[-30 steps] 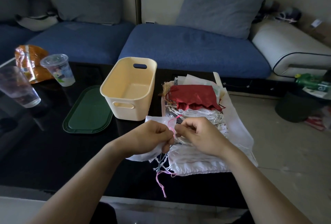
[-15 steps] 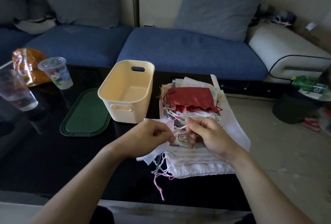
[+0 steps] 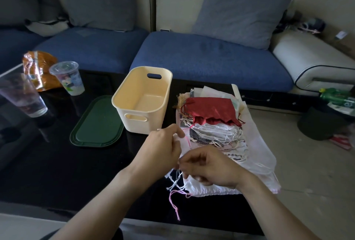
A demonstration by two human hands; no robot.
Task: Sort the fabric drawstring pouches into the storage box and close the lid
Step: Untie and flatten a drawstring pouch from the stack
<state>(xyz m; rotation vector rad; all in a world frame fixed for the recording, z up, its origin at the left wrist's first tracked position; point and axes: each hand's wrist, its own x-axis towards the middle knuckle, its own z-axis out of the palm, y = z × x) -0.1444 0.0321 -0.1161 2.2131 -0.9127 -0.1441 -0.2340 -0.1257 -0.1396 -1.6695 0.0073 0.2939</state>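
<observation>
The hands (image 3: 192, 159) hide what each grip holds.

One cream plastic storage box with handle cut-outs (image 3: 142, 101) stands on the black table, and one dark green oval lid (image 3: 97, 122) lies beside it. One red satin pouch (image 3: 211, 111) tops a single heap of white drawstring pouches (image 3: 221, 134), too tangled to count. Two clear plastic cups (image 3: 67, 78) and one orange crinkled snack bag (image 3: 38, 66) are there. Two grey-blue sofa cushions (image 3: 240, 9) show fully.
</observation>
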